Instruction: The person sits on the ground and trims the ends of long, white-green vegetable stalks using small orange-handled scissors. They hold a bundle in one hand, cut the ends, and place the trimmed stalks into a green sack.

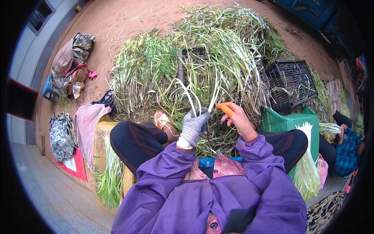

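My left hand (194, 127), in a grey knitted glove, grips a few pale stalks (215, 95) of a long-leaved green vegetable, which fan upward from the fist. Close on its right is my right hand (241, 120), bare except for orange finger covers (226, 109) on two digits. Its fingers are apart and nothing shows between them; whether a tip touches the nearest stalk is unclear. Beyond both hands spreads a big heap of uncleaned stalks (146, 67), brown at many of their lower ends. Loose leaves and trimmings (219, 142) litter the ground between my legs.
A black plastic crate (292, 83) stands tilted at the right; another crate's rim (181, 65) shows within the heap. Cleaned white stalks (306, 163) lie over a green-covered box (304, 122). More stalks (109, 175) hang beside a yellow-wrapped box (102, 140). A person (347, 149) sits far right.
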A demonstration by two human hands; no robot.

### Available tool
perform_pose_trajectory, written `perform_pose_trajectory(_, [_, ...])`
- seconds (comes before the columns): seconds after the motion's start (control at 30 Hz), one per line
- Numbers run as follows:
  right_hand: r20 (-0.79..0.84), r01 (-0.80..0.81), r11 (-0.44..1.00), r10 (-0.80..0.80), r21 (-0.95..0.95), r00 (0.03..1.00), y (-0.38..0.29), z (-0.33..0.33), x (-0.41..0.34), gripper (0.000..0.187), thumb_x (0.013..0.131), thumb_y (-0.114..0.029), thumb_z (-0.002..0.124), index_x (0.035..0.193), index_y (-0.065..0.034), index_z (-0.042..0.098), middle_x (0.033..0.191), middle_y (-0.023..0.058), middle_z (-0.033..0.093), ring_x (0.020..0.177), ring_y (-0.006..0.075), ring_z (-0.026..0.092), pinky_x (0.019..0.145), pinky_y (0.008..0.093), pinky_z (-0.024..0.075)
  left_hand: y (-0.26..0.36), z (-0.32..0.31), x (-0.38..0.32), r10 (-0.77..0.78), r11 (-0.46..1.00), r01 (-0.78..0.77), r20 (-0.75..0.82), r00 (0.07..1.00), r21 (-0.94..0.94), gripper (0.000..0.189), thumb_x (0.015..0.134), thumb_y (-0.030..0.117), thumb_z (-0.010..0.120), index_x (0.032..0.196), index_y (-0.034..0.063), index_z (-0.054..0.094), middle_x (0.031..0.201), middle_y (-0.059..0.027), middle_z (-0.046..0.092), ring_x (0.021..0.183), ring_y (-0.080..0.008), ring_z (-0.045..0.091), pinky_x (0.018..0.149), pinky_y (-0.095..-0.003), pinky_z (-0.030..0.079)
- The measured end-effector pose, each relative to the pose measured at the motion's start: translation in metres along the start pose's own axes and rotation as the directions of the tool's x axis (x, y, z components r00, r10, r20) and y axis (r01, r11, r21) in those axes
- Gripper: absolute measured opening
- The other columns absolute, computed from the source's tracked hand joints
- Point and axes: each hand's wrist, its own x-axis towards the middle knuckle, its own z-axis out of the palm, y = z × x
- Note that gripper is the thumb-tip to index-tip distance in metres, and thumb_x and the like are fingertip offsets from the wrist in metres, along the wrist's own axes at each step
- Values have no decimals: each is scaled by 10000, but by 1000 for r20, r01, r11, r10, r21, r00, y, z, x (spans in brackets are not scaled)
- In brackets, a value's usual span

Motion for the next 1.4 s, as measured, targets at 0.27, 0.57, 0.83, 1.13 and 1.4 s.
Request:
perform_pose_trajectory(0.27, [20,-3,917,-5,398,1000,5,32,2,188,934,-198,672,1041,-74,580,854,-13,615,619,43,591,486,159,405,-6,-4,2,7,990,-13,-44,999,-142,158,872,123,699,1011,74,641,644,25,566,414,-52,434,367,-207,300])
perform_pose_trajectory(0.57, [34,35,998,-37,50,999,24,28,-31,130,919,-123,679,1009,-47,624,934,11,672,687,51,609,545,174,452,-17,-6,13,-9,986,-13,-127,992,-168,154,854,127,716,983,74,651,620,26,537,423,-63,442,362,-222,300])
perform_pose_trajectory(0.83, [127,249,721,-221,-646,967,51,2,-52,98,859,-113,701,924,-54,656,844,58,679,664,155,644,597,296,507,-14,-9,22,23,962,-75,-194,981,-264,132,883,103,694,975,92,600,625,23,508,404,-75,406,343,-236,266])
perform_pose_trajectory(1.13, [201,195,50,223,-980,954,98,-34,-73,152,779,-193,699,901,-103,695,901,121,692,846,310,683,717,426,533,5,-25,22,125,929,-170,-154,980,-329,219,858,112,737,1038,82,614,666,5,571,414,-72,446,343,-222,300])
perform_pose_trajectory(1.4, [107,457,607,-522,-650,846,-1,29,-38,391,816,-72,726,1195,-91,628,1222,94,637,683,162,662,612,272,520,4,-15,7,103,968,-104,-15,995,-229,120,892,137,691,993,86,650,643,27,566,429,-51,463,375,-196,315])
